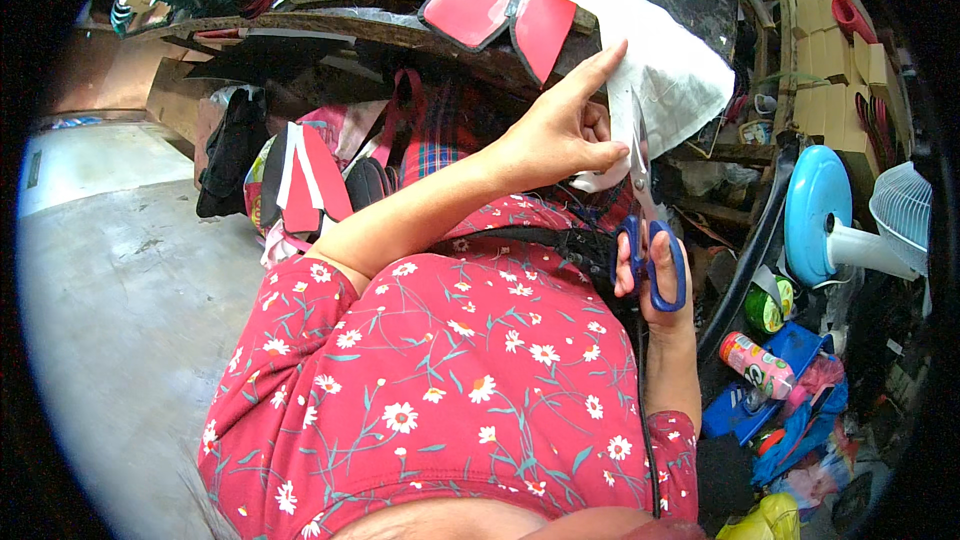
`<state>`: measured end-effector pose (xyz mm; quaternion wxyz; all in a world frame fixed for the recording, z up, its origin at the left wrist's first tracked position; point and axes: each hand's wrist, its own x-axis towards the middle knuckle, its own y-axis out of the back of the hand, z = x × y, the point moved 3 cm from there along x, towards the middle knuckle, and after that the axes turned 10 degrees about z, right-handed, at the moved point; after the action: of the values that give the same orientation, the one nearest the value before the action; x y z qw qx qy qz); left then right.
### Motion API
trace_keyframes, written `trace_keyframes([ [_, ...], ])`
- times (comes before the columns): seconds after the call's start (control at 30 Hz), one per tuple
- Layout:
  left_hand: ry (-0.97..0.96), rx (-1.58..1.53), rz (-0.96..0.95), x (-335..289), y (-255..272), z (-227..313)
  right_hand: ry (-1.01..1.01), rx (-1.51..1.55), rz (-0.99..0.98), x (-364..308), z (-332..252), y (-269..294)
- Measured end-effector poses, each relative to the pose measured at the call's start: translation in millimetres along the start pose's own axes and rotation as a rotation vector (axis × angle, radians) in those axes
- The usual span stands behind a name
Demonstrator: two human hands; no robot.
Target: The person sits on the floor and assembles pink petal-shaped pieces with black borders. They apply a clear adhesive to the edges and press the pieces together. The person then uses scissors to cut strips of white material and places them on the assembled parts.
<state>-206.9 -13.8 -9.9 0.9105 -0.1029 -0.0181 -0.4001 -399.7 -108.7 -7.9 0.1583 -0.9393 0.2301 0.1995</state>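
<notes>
1. A sheet of white fabric [660,60] hangs off the edge of the desk [330,25] at the top of the view, with a narrow strip of it running down between the two hands.
2. The left hand [560,135] has its grip closed on the fabric's lower edge, thumb and curled fingers pinching it while the forefinger points straight up along the cloth.
3. Blue-handled scissors [648,230] stand nearly upright just below that hand, blades pointing up into the strip of fabric.
4. The right hand [655,285] holds the scissors, fingers and thumb threaded through the handle loops and clamped on them.
5. Red cut pieces [500,0] with dark edges lie on the desk beside the fabric.
6. More red and white pieces [305,180] sit below the desk at left.
7. To the right stand a blue-backed fan [830,220] and a small printed can [757,365].
8. A red flowered garment [450,380] fills the lower middle.
</notes>
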Motion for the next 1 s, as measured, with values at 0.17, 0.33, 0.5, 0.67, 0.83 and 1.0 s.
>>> trace_keyframes([
  [0.17,0.053,-0.016,-0.014,0,2,-2,0.006,0.016,0.019,-2,-4,-1],
  [0.33,0.101,-0.051,-0.039,-3,1,-1,0.029,-0.014,0.022,4,-4,-1],
  [0.5,0.091,-0.028,-0.025,-3,3,-2,0.007,-0.018,0.037,8,-4,1],
  [0.67,0.051,-0.103,0.122,8,13,-6,-0.013,-0.058,0.046,5,-3,2],
  [0.83,0.046,0.05,0.198,20,24,-9,-0.013,-0.11,0.041,6,-3,2],
  [1.0,0.082,-0.037,0.136,23,25,-9,-0.032,-0.15,-0.04,7,-6,4],
])
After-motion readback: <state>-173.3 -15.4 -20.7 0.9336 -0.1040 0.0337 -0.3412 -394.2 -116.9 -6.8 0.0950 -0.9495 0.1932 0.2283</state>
